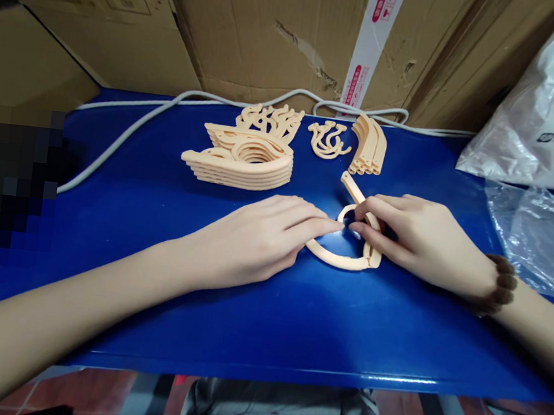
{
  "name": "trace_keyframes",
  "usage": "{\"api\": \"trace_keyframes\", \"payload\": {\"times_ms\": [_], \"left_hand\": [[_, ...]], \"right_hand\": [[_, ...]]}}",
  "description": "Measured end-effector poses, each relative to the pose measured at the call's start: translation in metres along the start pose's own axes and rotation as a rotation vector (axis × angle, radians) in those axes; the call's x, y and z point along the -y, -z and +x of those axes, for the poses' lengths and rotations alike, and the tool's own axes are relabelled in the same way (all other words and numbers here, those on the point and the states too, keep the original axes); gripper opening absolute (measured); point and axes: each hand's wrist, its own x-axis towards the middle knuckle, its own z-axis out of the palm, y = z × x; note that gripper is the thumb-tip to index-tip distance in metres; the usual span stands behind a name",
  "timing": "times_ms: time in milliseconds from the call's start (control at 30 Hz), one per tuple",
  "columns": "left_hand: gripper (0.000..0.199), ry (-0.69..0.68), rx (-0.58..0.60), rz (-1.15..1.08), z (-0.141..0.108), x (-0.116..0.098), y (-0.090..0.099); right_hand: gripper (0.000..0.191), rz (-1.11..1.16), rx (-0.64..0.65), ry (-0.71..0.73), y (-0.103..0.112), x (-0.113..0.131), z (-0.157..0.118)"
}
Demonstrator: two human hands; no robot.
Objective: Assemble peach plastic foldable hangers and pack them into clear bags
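On the blue table (224, 334) lies a cream plastic hanger piece (338, 260), a curved part joined to a straighter arm that points up and away. My left hand (274, 237) is closed over the curved part's left end, its index finger reaching toward the middle. With thumb and forefinger, my right hand (403, 234) grips the straighter arm. Behind my left hand sits a stack of cream hanger parts (241, 171), with a pile of hook pieces (271, 121) beyond it. Loose hooks (328, 140) and a bundle of curved arms (369, 144) lie farther back, right of centre.
Cardboard boxes (255, 33) stand along the back edge. A white cable (131, 129) runs behind the parts and down the left side. Clear plastic bags (527, 128) rest at the right. A brown band (500, 285) circles my right wrist.
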Motion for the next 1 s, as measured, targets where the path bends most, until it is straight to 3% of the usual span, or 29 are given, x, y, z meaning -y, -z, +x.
{"api": "trace_keyframes", "payload": {"times_ms": [200, 400, 767, 867, 1000], "left_hand": [[0.036, 0.111, -0.032, 0.098, 0.003, -0.001, 0.002], [0.032, 0.186, -0.017, 0.160, 0.001, -0.003, 0.001], [0.024, 0.362, -0.033, -0.011, 0.002, -0.015, 0.001], [0.019, 0.368, -0.012, -0.085, 0.001, -0.015, 0.001], [0.019, 0.273, -0.044, -0.131, 0.000, -0.005, 0.001]], "right_hand": [[0.028, 0.004, -0.028, 0.173, -0.002, 0.013, -0.002], [0.035, 0.101, -0.006, 0.200, -0.002, 0.019, -0.004], [0.020, 0.108, -0.005, 0.301, -0.008, 0.032, -0.002], [0.024, 0.051, -0.049, 0.330, -0.013, 0.037, -0.003], [0.026, 0.001, -0.080, 0.340, -0.013, 0.038, -0.005]]}}
